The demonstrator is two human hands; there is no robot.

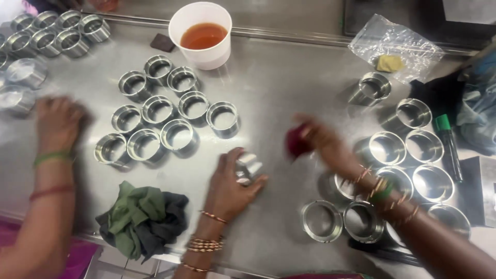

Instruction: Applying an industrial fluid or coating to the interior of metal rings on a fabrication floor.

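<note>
Gripping metal ring (248,168) in left hand (232,183), fingers clamped; right hand (318,139) pinching red cloth (298,142), blurred; risks knocking nearby rings (403,170) off.

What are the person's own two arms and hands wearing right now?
Both forearms are bare, with no sleeves or gloves. The left hand has several thin gold-coloured bangles stacked at the wrist. The right hand has thin gold-coloured bangles with a green one among them at the wrist.

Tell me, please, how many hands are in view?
3: a co-worker's hand at far left, the left hand centre on a metal ring, the right hand gripping a red cloth. None seems hidden.
</note>
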